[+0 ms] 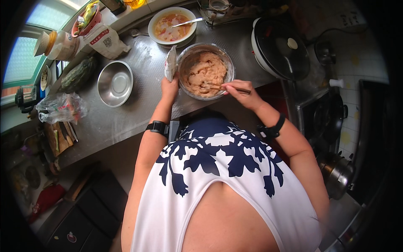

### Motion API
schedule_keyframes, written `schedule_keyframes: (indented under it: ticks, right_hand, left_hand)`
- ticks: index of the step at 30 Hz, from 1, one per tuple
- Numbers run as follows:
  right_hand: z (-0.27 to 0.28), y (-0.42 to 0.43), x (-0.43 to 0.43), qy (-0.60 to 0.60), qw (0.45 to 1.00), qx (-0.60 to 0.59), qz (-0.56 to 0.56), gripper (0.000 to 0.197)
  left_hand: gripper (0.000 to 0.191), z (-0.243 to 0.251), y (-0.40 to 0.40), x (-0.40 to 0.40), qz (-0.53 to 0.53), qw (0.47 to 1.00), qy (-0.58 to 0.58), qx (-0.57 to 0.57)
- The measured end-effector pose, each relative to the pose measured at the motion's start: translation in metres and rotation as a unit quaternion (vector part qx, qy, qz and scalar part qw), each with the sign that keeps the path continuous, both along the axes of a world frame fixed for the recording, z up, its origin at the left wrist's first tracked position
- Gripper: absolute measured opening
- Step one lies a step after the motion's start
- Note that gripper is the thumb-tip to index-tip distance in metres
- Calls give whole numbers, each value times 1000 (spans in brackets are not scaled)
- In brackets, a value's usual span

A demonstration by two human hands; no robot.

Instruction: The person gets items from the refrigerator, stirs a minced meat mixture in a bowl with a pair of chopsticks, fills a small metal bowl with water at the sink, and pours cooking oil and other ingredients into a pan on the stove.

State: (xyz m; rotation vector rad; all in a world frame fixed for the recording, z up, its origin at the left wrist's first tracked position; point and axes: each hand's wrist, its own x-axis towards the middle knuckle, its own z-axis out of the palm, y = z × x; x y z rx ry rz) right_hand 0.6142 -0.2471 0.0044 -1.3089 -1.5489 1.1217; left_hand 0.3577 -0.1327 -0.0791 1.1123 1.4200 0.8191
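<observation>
My right hand [241,91] grips a pair of brown chopsticks [220,88], whose tips are in a pinkish minced mixture [206,71]. A round metal bowl [232,60] with whitish smears on its inner wall holds this mixture, near the counter's front edge. At the bowl's left side my left hand [170,86] holds a small white packet with red print [170,63] upright. Whether the packet is open at its top cannot be told. Behind the metal bowl stands a white bowl [151,26] of orange-red liquid with pieces in it and a metal spoon [189,22].
An empty steel bowl [115,84] stands left on the metal counter [144,72]. Farther left are a green gourd [78,74], a plastic bag [63,107] and a cutting board with knives [59,138]. A lidded electric pan [281,47] stands right, beside a stove [321,116].
</observation>
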Motion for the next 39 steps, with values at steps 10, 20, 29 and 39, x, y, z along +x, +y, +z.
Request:
schedule_keyframes:
  ticks: [10,20,29,39]
  right_hand:
    - [-3,18,-42,-97,981,167,10,14]
    - [-22,30,-21,55,984,34,-164,14]
    - [-7,31,13,22,991,11,-133,14]
    - [16,20,31,-135,987,71,42,11]
  left_hand:
    - [25,-24,-2,10,42,998,-26,28]
    - [27,-4,-6,9,-35,998,-1,-60]
    - [30,5,-9,3,-45,998,22,-28]
    - [27,7,-13,0,-4,1000,-15,2]
